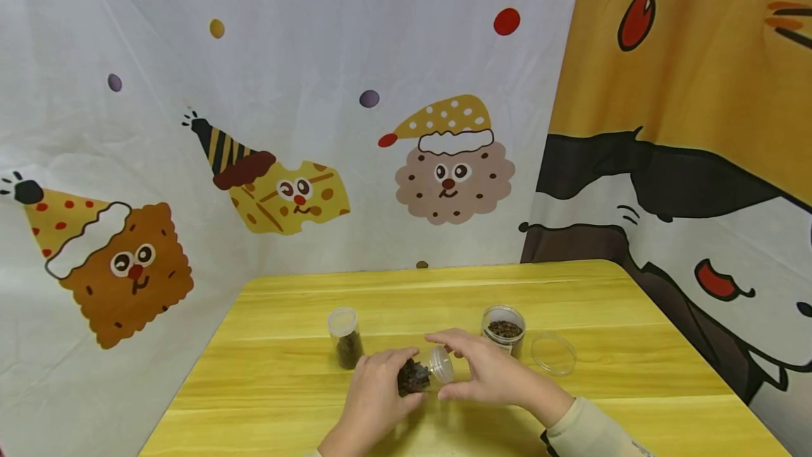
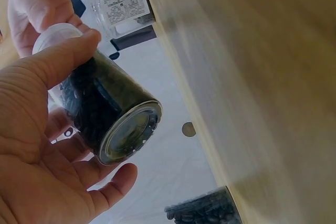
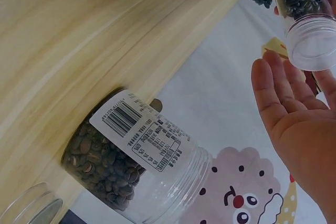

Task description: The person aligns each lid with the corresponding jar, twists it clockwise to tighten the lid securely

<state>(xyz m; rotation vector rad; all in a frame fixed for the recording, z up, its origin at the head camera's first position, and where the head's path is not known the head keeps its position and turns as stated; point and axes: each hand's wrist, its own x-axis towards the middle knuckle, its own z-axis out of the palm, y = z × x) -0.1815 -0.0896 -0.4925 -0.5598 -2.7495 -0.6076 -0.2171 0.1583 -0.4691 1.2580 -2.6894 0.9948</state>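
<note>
My left hand [image 1: 378, 388] grips a clear plastic jar [image 2: 118, 90] partly filled with dark seeds or beans. The jar lies tilted on its side above the table, its base towards the left wrist view and its translucent lid [image 3: 312, 45] pointing right. My right hand [image 1: 491, 372] is beside the lid with fingers extended and spread; in the right wrist view the fingers [image 3: 270, 90] stand just off it, palm up. Behind the right hand stands a wider clear jar [image 3: 181, 166] without a lid, holding brown beans and bearing a barcode label.
A second slim jar [image 1: 346, 344] of dark contents, with a whitish lid, stands upright to the left. A round clear lid [image 1: 553, 355] lies on the yellow wood-grain table [image 1: 285, 400], right of the wide jar. A cartoon-printed cloth [image 1: 304, 55] hangs behind the table.
</note>
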